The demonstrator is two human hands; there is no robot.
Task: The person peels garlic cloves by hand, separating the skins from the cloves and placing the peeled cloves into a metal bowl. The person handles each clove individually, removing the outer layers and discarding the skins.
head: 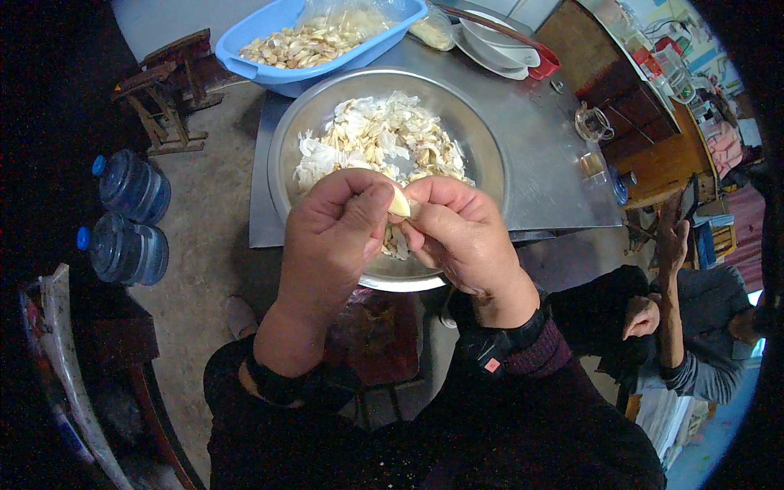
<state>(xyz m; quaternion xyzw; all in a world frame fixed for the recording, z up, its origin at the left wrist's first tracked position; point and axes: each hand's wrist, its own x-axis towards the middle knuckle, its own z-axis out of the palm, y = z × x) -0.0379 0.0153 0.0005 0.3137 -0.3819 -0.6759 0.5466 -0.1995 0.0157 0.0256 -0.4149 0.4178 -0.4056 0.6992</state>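
Between my left thumb and fingers is a pale garlic clove [399,203], its smooth side bare. My left hand [335,236] grips it above the near part of a wide steel basin [487,162]. The fingertips of my right hand [462,229] meet the clove's tip and pinch a thin bit of skin [415,209] there. In the basin lies a heap of papery garlic skins [392,131], with yellowish pieces mixed among them. My hands hide the heap's near part.
A blue plastic tub [263,73] with unpeeled cloves and a plastic bag stands behind the basin on the steel table [545,177]. White bowls [496,46], a glass jug [593,122] and a glass cup [592,166] are also there. Water bottles [131,187] stand left; a person [704,324] sits right.
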